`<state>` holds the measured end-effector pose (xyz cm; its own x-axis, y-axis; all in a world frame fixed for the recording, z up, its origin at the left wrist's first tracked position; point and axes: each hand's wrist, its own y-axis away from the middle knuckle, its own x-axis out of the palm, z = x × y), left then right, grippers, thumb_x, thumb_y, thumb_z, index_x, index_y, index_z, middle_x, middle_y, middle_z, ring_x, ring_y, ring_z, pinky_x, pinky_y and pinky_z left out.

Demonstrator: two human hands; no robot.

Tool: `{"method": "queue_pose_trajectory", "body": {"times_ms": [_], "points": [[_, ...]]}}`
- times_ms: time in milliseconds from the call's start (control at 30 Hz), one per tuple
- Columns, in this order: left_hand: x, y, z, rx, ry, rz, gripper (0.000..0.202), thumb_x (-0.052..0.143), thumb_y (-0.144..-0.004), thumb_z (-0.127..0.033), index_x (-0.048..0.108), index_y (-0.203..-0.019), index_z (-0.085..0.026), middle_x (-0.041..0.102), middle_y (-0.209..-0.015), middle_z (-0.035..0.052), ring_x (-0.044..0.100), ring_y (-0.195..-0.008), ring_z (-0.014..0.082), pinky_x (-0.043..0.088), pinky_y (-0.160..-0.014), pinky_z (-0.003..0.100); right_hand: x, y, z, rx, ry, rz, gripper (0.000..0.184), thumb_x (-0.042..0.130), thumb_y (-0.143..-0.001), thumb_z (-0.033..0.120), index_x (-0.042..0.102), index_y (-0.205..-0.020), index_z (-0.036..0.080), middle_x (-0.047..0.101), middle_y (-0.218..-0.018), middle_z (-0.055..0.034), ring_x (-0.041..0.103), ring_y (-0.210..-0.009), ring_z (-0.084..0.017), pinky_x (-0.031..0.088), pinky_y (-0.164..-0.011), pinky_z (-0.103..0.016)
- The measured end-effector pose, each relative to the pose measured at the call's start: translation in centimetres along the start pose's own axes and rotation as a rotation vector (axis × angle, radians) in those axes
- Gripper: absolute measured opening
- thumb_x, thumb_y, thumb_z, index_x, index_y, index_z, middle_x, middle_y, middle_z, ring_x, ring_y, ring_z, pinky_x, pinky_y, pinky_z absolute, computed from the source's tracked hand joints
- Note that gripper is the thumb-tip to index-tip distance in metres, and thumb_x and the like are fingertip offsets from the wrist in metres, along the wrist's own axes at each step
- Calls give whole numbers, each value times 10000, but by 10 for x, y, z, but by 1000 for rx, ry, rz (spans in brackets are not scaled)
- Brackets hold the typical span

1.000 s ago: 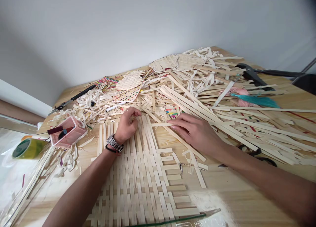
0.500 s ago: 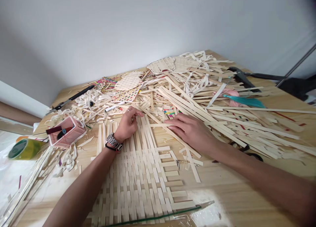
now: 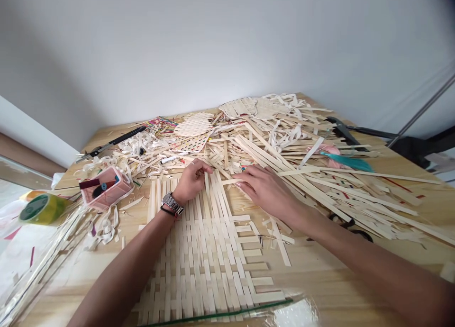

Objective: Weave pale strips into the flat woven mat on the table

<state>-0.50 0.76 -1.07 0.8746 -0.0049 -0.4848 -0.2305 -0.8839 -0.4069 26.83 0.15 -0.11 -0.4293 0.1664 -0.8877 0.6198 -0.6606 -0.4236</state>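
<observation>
Woven mat (image 3: 199, 265) below both hands, strips running away from the body; left hand (image 3: 191, 181) nearer, curled on its far end, grip unclear; right hand (image 3: 266, 189) open, fingertips by a crosswise strip (image 3: 227, 181).

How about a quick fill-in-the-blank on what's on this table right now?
The metal wristwatch sits on the person's ____ wrist.
The open plastic box beside the weaving is ____ in colour.
The left hand rests at the ____ edge of the woven mat, away from the person.
The right hand lies palm ____ near the loose strips.

Missing words: left, pink, far, down.
</observation>
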Motion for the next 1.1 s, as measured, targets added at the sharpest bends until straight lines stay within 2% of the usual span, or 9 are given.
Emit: {"method": "queue_pose_trajectory", "body": {"times_ms": [133, 267, 400, 633, 1100], "points": [[1, 1, 0, -19, 12, 1, 348, 510, -789, 36, 724, -947, -188, 694, -946, 45, 633, -804, 162, 496, -717, 291, 16, 2, 0, 5, -139, -50, 234, 533, -1101, 236, 765, -1124, 219, 724, -992, -88, 699, -975, -282, 532, -855, -442], [1, 1, 0, -26, 31, 2, 341, 510, -800, 31, 723, -945, -192, 684, -965, 49, 650, -857, 170, 516, -760, 303, 24, 8, -3, 42, -213, -81, 234, 522, -1111, 248, 746, -1170, 219, 754, -1037, -97, 721, -993, -288, 560, -886, -471], [-1, 0, -2, -13, 42, -1, 343, 524, -801, 32, 728, -949, -201, 681, -966, 45, 646, -886, 175, 516, -792, 314, 23, 8, -5, 81, -254, -106, 216, 530, -1106, 228, 734, -1176, 218, 769, -1105, -107, 732, -1034, -291, 574, -926, -487], [-1, -1, -5, -38, 69, -11, 303, 554, -806, 13, 728, -928, -202, 643, -943, 36, 598, -824, 160, 488, -733, 298, 23, 7, -5, 100, -250, -128, 224, 519, -1111, 233, 735, -1169, 216, 770, -1079, -100, 737, -1026, -284, 575, -913, -466], [-1, -1, -10, -107, 136, -12, 233, 561, -840, -58, 710, -942, -206, 608, -909, 35, 557, -743, 145, 456, -652, 283, 19, 8, -5, 54, -274, -46, 267, 561, -1105, 258, 799, -1225, 254, 777, -1031, -86, 728, -961, -255, 559, -855, -430]]}}
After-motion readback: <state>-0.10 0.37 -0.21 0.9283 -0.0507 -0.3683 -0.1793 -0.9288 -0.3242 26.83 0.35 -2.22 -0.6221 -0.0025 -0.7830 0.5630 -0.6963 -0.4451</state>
